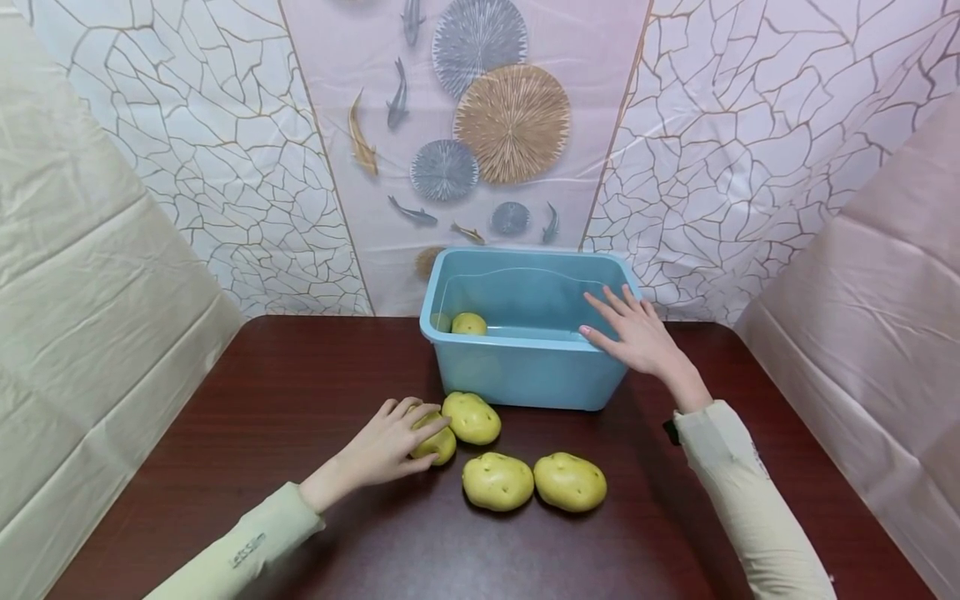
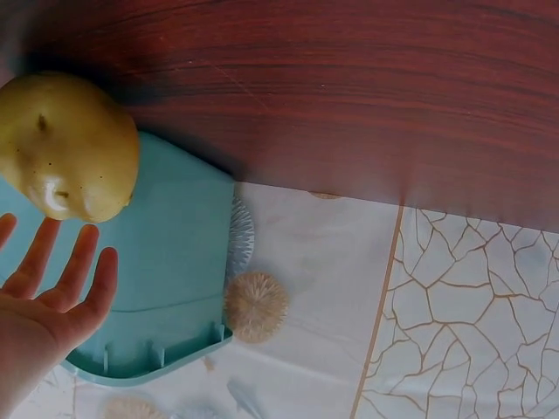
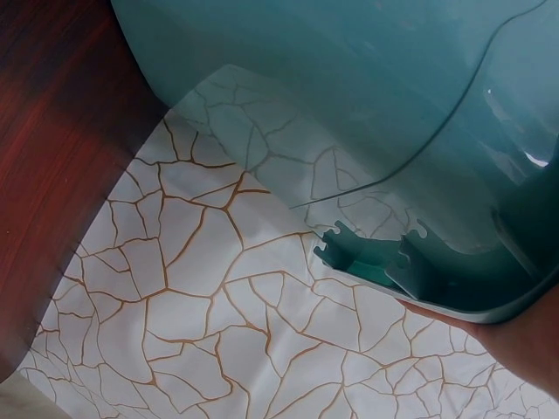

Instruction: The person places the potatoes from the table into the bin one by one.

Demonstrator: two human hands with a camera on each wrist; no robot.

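On the table, my left hand (image 1: 392, 446) lies over a yellow potato (image 1: 442, 447), fingers across its top and thumb at its near side. In the left wrist view the fingers (image 2: 68, 284) look fairly straight and spread, their tips beside a potato (image 2: 70, 148). Another potato (image 1: 472, 418) sits right by that hand, close to the light blue plastic bin (image 1: 525, 375). My right hand (image 1: 641, 337) spreads its fingers over the bin's right end, at the rim; contact is unclear. Inside the bin at left is one potato (image 1: 468, 323).
Two more potatoes (image 1: 498, 482) (image 1: 570, 482) lie side by side in front of the bin on the dark red-brown table (image 1: 337, 367). Patterned cloth (image 1: 247, 167) hangs behind the table, and pale padded panels (image 1: 90, 333) flank both sides.
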